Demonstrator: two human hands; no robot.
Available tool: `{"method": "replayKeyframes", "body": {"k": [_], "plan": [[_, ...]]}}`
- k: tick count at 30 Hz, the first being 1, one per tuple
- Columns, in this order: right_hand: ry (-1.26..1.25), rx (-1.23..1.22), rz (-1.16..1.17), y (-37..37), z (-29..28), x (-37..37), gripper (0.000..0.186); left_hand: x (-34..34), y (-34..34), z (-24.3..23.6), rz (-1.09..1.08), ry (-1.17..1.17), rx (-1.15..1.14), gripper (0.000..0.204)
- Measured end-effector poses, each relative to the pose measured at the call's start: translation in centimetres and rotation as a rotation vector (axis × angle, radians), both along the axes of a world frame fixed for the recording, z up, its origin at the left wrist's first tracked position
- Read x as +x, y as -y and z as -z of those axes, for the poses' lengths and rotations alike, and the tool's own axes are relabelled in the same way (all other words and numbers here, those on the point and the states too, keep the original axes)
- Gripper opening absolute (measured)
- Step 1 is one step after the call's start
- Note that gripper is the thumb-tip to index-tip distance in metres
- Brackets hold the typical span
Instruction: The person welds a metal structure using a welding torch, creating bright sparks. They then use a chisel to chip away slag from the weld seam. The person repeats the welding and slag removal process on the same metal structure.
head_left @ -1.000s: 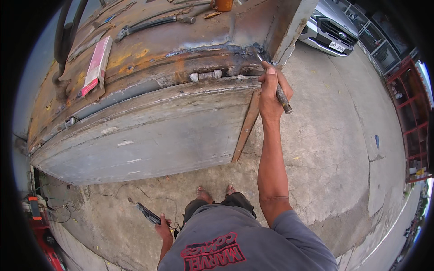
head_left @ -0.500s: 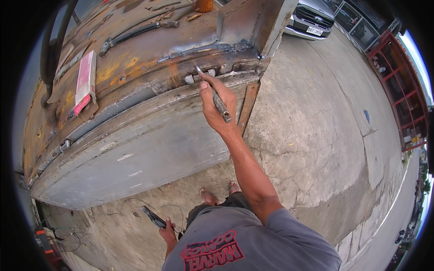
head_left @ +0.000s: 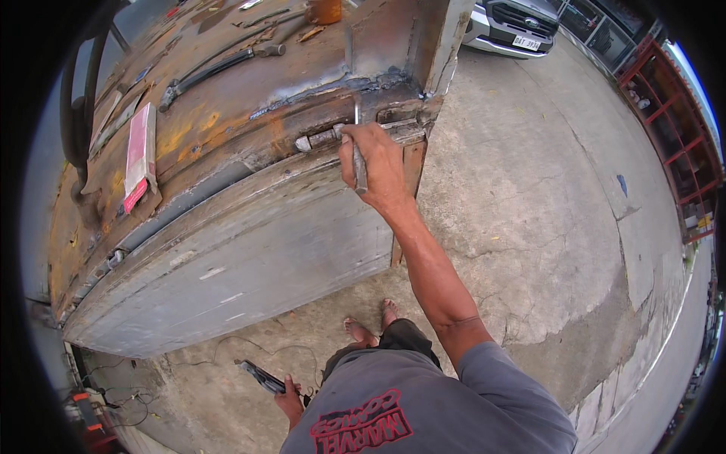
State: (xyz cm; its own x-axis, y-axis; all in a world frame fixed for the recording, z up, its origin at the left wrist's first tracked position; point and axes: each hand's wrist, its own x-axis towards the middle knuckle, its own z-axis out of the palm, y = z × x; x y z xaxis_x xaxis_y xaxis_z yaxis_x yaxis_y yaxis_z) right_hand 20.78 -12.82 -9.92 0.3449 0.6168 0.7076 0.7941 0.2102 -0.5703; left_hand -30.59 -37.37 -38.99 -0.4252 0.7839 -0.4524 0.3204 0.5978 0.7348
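Note:
My right hand (head_left: 378,170) grips a steel chisel-like tool (head_left: 361,181), its bright shaft pointing up at the rusty edge of a metal bed (head_left: 197,189). It is beside a hinge (head_left: 314,141) near the corner post (head_left: 446,45), below a dark weld seam (head_left: 302,97). Down at my side, my left hand (head_left: 291,397) is closed on a dark clamp-like holder (head_left: 261,374) with a cable. A hammer (head_left: 208,76) and a pink-and-white box (head_left: 140,155) lie on the rusty surface. A grey side panel (head_left: 227,272) hangs below it.
A silver vehicle (head_left: 514,26) stands at the upper right on concrete (head_left: 529,189). A red metal frame (head_left: 673,136) is at the far right. Bent pipes (head_left: 76,113) rise at the left edge, an orange container (head_left: 325,11) sits at the back, and cables (head_left: 128,401) cross the ground.
My right hand with the tool has moved left from the post corner to the hinge area, then slightly back rightward, the tool now more upright. My left hand still holds the holder low down.

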Motion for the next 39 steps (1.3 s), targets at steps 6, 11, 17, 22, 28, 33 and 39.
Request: {"method": "replayKeyframes", "body": {"k": [6,11,17,22,28,33,39], "plan": [[-0.086,0.014,-0.238,3.4,-1.8,-0.8,0.031,3.7,-2.3,-2.9,0.05,0.046,0.154,0.052],[-0.014,-0.084,0.133,2.8,-2.6,4.8,0.022,7.6,-3.3,-7.9,0.055,0.072,0.247,0.045],[-0.109,-0.09,-0.607,3.0,-0.4,-0.3,0.027,13.8,-7.4,-18.2,0.288,0.093,0.507,0.036],[-0.205,-0.229,-0.705,7.2,2.3,-3.8,0.04,19.2,-10.3,-24.6,0.451,0.407,0.63,0.03],[-0.226,-0.063,-0.808,9.8,3.6,-5.0,0.037,27.1,-12.0,-29.1,0.542,0.447,0.57,0.078],[-0.158,-0.017,-0.836,11.7,2.7,-4.7,0.033,28.9,-13.1,-29.3,0.612,0.47,0.567,0.083],[-0.244,0.034,-0.791,13.6,2.6,-4.6,0.057,29.8,-13.8,-29.7,0.637,0.73,0.577,0.066]]}}
